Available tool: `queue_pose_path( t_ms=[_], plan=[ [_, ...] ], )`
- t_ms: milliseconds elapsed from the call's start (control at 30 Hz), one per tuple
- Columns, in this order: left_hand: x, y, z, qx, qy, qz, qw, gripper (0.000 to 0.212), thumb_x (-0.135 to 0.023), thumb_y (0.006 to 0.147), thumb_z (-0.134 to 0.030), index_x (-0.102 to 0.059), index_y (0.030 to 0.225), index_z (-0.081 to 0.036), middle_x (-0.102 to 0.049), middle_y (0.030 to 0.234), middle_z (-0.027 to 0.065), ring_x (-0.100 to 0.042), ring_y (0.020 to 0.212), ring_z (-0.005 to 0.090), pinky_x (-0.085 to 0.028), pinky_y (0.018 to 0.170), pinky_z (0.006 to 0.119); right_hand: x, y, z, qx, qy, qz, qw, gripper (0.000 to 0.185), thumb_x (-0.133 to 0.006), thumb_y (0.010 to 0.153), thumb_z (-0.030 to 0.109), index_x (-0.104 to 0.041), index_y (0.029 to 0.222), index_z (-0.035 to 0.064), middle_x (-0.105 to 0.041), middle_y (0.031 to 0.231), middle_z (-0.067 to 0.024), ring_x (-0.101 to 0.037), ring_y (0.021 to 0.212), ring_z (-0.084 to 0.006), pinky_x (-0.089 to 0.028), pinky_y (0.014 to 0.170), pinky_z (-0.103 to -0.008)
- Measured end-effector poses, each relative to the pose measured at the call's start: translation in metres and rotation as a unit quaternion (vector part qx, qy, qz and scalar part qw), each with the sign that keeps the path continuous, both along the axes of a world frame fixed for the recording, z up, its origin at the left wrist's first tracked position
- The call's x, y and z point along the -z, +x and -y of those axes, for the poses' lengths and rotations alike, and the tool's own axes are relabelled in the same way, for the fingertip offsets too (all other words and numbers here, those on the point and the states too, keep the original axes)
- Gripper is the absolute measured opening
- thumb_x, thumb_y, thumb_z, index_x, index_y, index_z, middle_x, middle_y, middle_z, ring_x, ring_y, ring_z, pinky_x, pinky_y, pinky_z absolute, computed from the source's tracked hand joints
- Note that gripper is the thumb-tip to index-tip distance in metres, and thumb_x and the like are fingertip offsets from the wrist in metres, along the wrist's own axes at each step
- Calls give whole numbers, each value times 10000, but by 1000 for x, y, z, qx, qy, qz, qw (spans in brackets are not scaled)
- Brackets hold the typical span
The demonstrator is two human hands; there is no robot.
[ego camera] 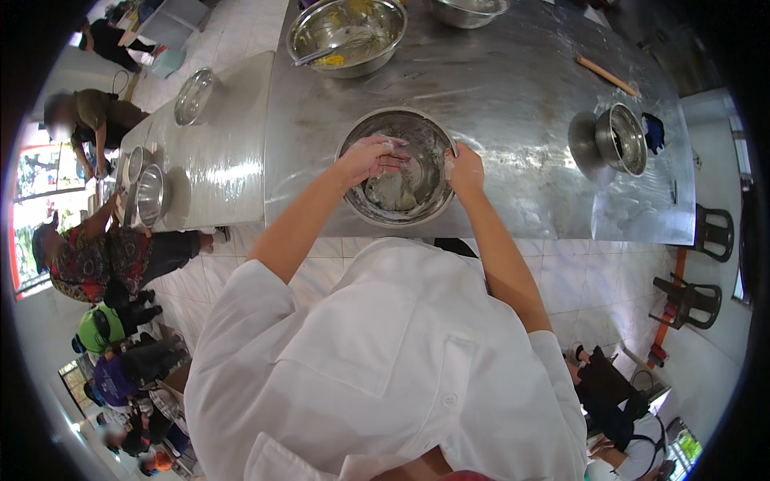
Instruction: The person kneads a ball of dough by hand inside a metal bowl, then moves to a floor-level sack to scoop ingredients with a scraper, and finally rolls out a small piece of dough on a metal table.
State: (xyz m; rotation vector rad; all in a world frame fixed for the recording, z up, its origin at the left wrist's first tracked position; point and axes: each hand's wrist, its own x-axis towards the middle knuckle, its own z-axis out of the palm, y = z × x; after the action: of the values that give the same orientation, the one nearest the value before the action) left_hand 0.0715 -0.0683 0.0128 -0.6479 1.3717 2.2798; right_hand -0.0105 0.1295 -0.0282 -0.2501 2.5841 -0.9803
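Note:
A round stainless steel bowl (397, 219) stands near the front edge of the steel table, its inner wall smeared with flour or batter. In it lies a pale, sticky lump of dough (394, 191). My left hand (376, 159) is over the inside of the bowl, palm partly turned up and fingers spread, with floury residue on the skin; it grips nothing. With my right hand (464, 171) I hold the bowl's rim at the right side, the fingers bent round it.
On the steel table (517, 108) are a large bowl (346, 69) with a whisk (343, 51) and yellow residue, another bowl (469, 15), a wooden rolling pin (606, 76), and a bowl (622, 139) beside dark cloth (653, 132). A side table (222, 150) bears more bowls. Several people are around.

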Motion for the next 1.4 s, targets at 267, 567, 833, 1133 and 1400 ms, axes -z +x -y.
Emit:
queue_pose_path(
  t_ms=[267,567,833,1133,1400],
  plan=[
    [11,-9,6,42,-100,16,994,228,-473,868,-100,-564,1063,-27,-611,962,93,-600,883,210,-488,753,326,1,-4,-3,-20,-18,2,1000,241,-483,854,281,-564,967,84,-599,870,-169,-547,856,-364,-416,721,-463],
    [33,20,-1,426,-717,-194,517,396,-528,824,-257,-492,1189,-106,-433,1267,104,-431,1122,305,-379,928,385,-13,-4,-4,-31,-16,24,999,245,-481,843,270,-570,972,81,-602,891,-169,-548,871,-356,-423,736,-455],
    [23,13,-15,502,-677,-99,529,695,-586,762,-374,-284,1340,-133,-354,1329,120,-375,1183,305,-343,958,399,-16,1,-2,-22,10,3,1000,256,-464,847,266,-569,975,70,-603,905,-161,-552,877,-345,-429,748,-444],
    [35,10,14,276,-472,-28,837,556,-587,787,-215,-371,1278,-68,-594,1010,164,-565,942,277,-438,830,375,-16,9,0,5,-28,-19,999,217,-479,838,234,-567,924,55,-598,860,-173,-547,843,-366,-423,714,-453],
    [-15,-2,17,42,-80,-2,996,283,-505,858,-70,-493,1138,-28,-609,982,107,-594,914,183,-473,815,287,-5,5,-2,9,-66,-11,998,236,-483,846,255,-574,957,68,-604,872,-169,-553,843,-360,-429,720,-446]
  ],
)
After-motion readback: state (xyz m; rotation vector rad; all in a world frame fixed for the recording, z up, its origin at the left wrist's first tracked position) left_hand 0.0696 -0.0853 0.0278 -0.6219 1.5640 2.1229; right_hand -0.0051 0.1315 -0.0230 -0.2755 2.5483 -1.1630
